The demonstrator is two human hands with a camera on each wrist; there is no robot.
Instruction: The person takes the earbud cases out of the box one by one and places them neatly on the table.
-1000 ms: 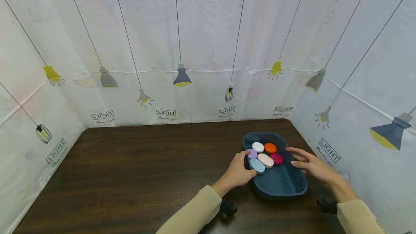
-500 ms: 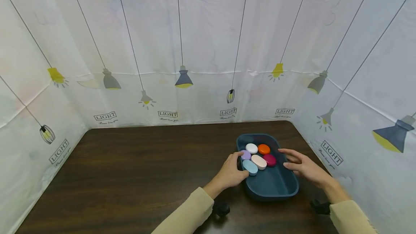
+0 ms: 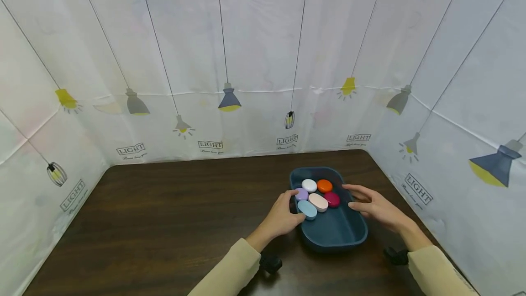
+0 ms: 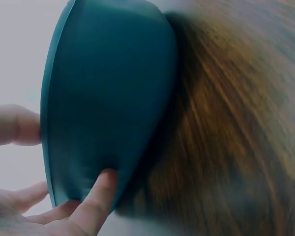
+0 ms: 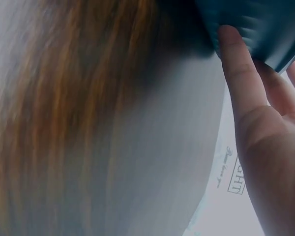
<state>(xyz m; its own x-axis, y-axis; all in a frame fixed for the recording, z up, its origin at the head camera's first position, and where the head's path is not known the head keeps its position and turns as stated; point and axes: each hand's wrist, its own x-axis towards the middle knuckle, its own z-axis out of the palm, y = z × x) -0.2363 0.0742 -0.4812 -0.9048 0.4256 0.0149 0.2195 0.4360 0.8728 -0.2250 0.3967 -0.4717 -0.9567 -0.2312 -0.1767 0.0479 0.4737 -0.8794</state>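
A dark blue rounded tub (image 3: 337,229) stands between both hands at the right of the head view. My left hand (image 3: 281,216) grips its left wall, thumb and a fingertip over the rim and other fingers against the outside, as the left wrist view shows. On the opposite side my right hand (image 3: 376,207) holds the right wall, with fingers (image 5: 241,73) on its outer face. Smooth rounded pieces lie in the tub: white (image 3: 309,185), orange (image 3: 324,186), lilac (image 3: 302,194), pale pink (image 3: 318,202), crimson (image 3: 332,199) and light blue (image 3: 307,209). Whether the tub touches the table cannot be told.
The dark wooden table (image 3: 164,223) extends far to the left of the tub. White curtains (image 3: 255,49) printed with lamps stand along its back and sides. The right-hand curtain (image 3: 452,168) is near the right arm.
Both hands have moved the tub leftward over the table, with the pieces inside keeping their places. The head view has shifted slightly. Both grips look the same as before.
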